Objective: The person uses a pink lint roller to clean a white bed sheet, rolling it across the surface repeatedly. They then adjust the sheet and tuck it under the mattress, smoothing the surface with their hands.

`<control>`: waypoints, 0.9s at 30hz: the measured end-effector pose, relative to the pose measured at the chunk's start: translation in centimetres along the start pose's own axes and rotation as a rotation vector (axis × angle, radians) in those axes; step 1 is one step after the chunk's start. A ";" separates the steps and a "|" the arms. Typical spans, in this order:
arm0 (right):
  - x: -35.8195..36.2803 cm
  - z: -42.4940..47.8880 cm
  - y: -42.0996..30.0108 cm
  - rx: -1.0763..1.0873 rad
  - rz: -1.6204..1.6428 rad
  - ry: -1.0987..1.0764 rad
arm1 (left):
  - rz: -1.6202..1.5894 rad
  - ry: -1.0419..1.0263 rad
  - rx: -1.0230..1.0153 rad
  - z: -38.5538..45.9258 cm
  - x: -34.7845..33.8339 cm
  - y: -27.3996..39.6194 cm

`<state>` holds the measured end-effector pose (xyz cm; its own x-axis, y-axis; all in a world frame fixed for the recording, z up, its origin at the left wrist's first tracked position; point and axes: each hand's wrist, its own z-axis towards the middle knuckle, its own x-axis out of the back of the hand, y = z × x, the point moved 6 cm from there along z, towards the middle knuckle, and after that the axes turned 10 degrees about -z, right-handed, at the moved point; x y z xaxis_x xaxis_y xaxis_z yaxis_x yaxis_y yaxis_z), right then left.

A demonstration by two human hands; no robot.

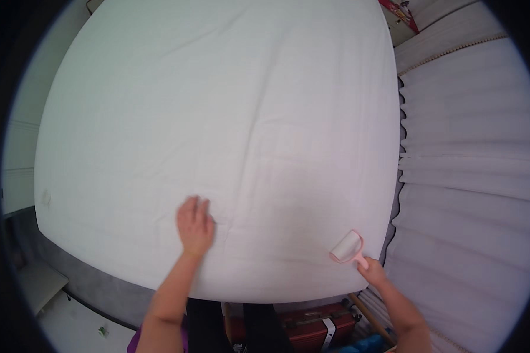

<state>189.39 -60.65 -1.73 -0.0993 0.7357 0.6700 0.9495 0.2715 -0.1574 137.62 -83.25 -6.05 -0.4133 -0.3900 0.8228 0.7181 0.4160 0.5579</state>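
A white fitted sheet (194, 110) covers the mattress before me, with a long crease down its middle and smaller wrinkles near my left hand. My left hand (195, 225) rests palm down on the sheet close to the near edge, fingers spread a little and holding nothing. At the near right corner of the bed, my right hand (373, 271) grips the pink handle of a lint roller (348, 245). Its white roll lies at or just above the sheet; whether it touches, I cannot tell.
Long pale curtains (459, 212) hang along the right side of the bed. A red suitcase (318, 328) with metal trim stands behind the near edge, by my legs. A grey bed frame (101, 264) borders the mattress at lower left. A white cabinet (20, 159) stands at far left.
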 end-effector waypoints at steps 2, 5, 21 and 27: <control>0.9 1.8 -2.6 0.127 -0.074 0.071 | 0.179 0.112 0.059 1.4 4.0 -5.0; 3.6 8.0 -20.1 0.347 -0.149 0.078 | 0.460 0.187 0.282 0.9 11.7 -16.8; -3.6 7.6 -29.4 0.109 -0.080 0.062 | 0.315 0.388 0.288 -0.8 19.9 -31.9; -0.5 18.3 -53.3 0.185 0.259 0.373 | 0.281 0.351 0.271 -0.8 17.8 -30.8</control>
<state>133.36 -64.15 -6.96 0.2787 0.5299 0.8010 0.8569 0.2393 -0.4565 108.59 -103.63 -8.65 0.0199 -0.4654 0.8849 0.5843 0.7236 0.3674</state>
